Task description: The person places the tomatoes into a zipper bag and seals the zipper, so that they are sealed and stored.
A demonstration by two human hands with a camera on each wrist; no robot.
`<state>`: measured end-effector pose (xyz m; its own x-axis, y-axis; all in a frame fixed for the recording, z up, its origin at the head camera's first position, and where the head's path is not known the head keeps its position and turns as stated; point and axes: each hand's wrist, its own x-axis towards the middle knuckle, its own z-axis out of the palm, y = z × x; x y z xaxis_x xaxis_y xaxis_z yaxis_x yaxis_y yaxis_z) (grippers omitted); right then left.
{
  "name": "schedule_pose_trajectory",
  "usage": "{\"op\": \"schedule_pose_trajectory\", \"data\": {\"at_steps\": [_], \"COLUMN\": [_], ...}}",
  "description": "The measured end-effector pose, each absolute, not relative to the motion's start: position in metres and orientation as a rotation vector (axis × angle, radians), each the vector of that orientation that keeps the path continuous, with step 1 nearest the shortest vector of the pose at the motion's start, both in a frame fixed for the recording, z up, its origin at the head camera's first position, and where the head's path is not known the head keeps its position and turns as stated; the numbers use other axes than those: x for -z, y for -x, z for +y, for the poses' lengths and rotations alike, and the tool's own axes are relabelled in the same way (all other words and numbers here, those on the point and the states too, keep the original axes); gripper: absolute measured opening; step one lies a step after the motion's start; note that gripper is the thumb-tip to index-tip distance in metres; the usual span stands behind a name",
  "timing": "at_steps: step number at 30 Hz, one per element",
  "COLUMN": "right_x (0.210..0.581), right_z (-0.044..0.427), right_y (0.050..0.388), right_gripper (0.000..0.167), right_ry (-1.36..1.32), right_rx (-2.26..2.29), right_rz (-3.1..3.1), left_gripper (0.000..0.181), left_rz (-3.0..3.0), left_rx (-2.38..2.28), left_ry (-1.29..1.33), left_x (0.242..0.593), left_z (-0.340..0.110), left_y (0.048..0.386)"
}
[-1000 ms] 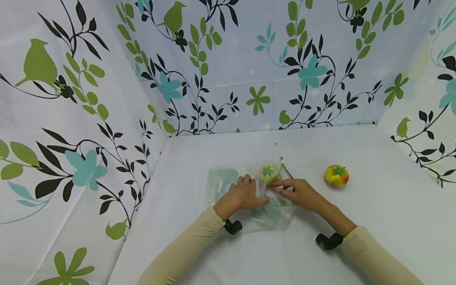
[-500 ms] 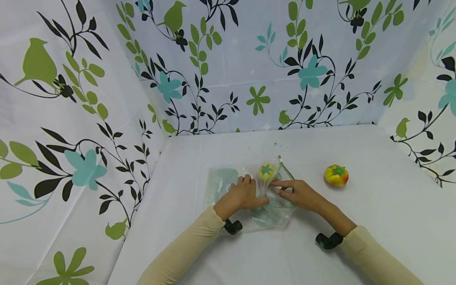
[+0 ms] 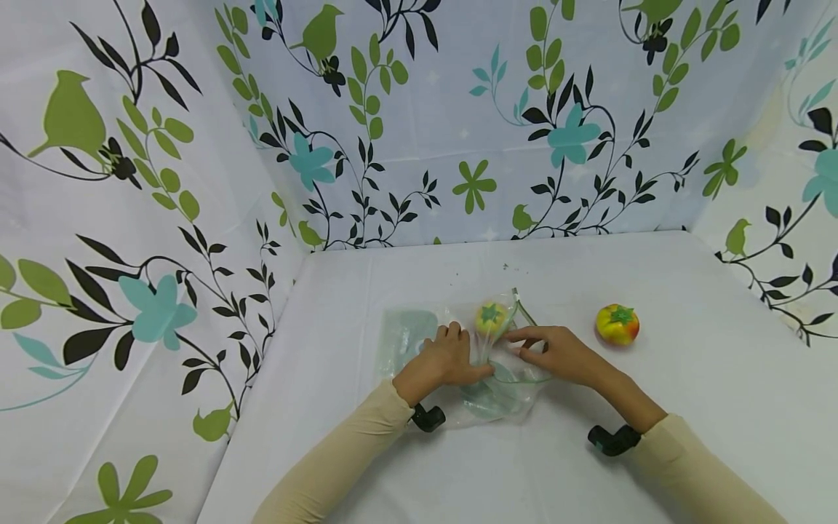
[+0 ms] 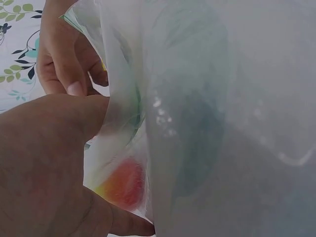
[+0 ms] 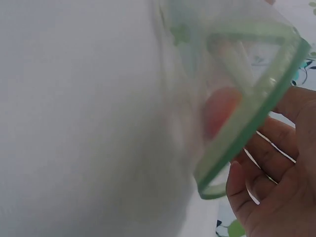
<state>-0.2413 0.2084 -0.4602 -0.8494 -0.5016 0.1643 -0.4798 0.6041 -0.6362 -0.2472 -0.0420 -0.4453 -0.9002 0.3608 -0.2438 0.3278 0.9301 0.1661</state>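
A clear plastic bag with a green edge [image 3: 484, 404] lies on the table, one yellow-and-red fruit [image 3: 491, 317] inside near its raised mouth. The left hand [image 3: 445, 358] rests on the bag with fingers spread, thumb toward the opening. At the bag's right side is the right hand [image 3: 556, 354], its fingers loosely bent beside the mouth. In the right wrist view the green edge [image 5: 254, 118] passes in front of the fingers of the right hand [image 5: 281, 168]; whether they touch it cannot be told. The left wrist view shows the fruit [image 4: 124, 184] through plastic.
A second yellow-and-red fruit with a green top [image 3: 617, 324] sits on the white table [image 3: 406, 473], right of the bag. Patterned cloth [image 3: 419, 131] with leaves and birds hangs behind and at both sides. A dark device is worn on each wrist.
The right hand has drawn back slightly to the right from the bag's mouth and the fruit inside. The left hand stays in place on the bag.
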Motion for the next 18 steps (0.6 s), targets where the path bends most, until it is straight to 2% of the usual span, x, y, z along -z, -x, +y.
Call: {"op": "schedule_pose_trajectory", "data": {"at_steps": [5,13,18], "right_x": [0.444,0.418,0.409], "right_z": [0.221,0.259,0.283], "right_y": [0.241,0.246,0.248], "right_gripper": [0.039,0.068,0.08], "right_ry": [0.811,0.612,0.481], "right_rx": [1.094,1.086,1.024], "right_rz": [2.859,2.978,3.011], "left_gripper": [0.091,0.09,0.091], "left_rz": [2.823,2.817,2.821], "left_rx": [-0.16,-0.178,-0.157], "left_ry": [-0.517,-0.522,-0.518], "left_x": [0.446,0.447,0.447], "left_z": [-0.042,-0.043,-0.042], "left_y": [0.247,0.247,0.247]}}
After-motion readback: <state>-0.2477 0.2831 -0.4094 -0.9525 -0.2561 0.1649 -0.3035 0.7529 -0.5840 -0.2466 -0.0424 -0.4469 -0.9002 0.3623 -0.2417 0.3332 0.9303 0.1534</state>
